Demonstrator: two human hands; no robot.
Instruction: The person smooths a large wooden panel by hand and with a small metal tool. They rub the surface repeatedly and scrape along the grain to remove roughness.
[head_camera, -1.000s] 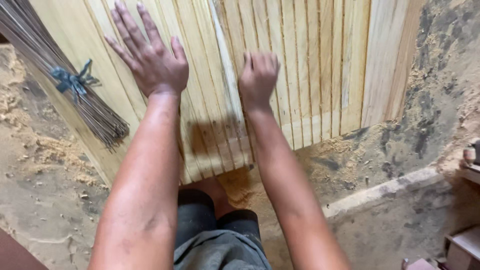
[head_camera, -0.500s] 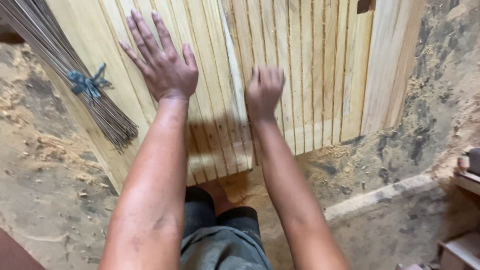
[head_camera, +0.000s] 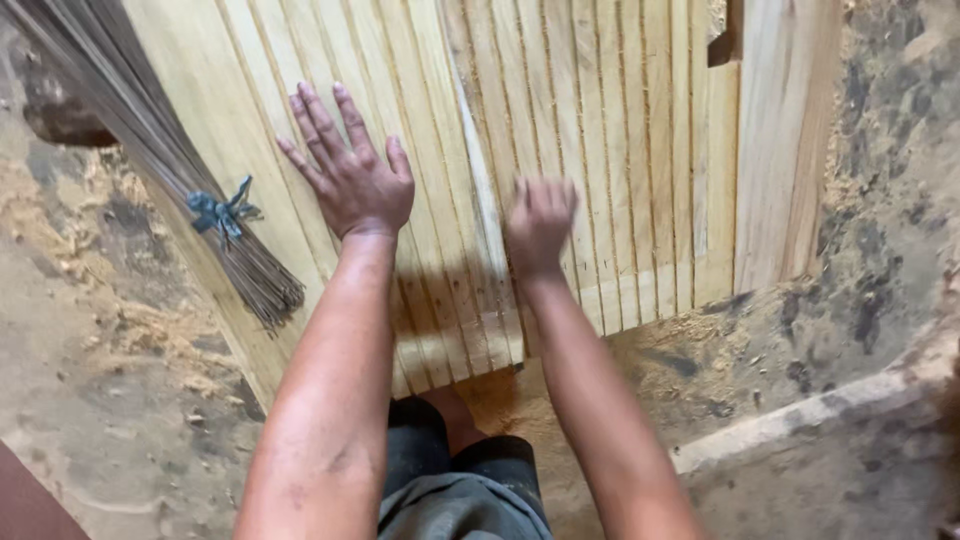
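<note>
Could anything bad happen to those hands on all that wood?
Maybe. The left hand is pressed flat on the slatted wooden panel, and the right hand is blurred over the slats, so rough, bare wood might give a splinter. The narrow gaps between slats could pinch a fingertip. Sawdust lies over the floor nearby, which could be slippery underfoot.

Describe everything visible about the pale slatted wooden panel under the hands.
The pale slatted wooden panel is light, unfinished-looking wood: narrow grooved strips side by side inside wider plain frame boards. It lies on a sawdust-strewn floor. The left hand lies flat on it; the blurred right hand is over the slats. A twig broom lies across its left edge.
</note>
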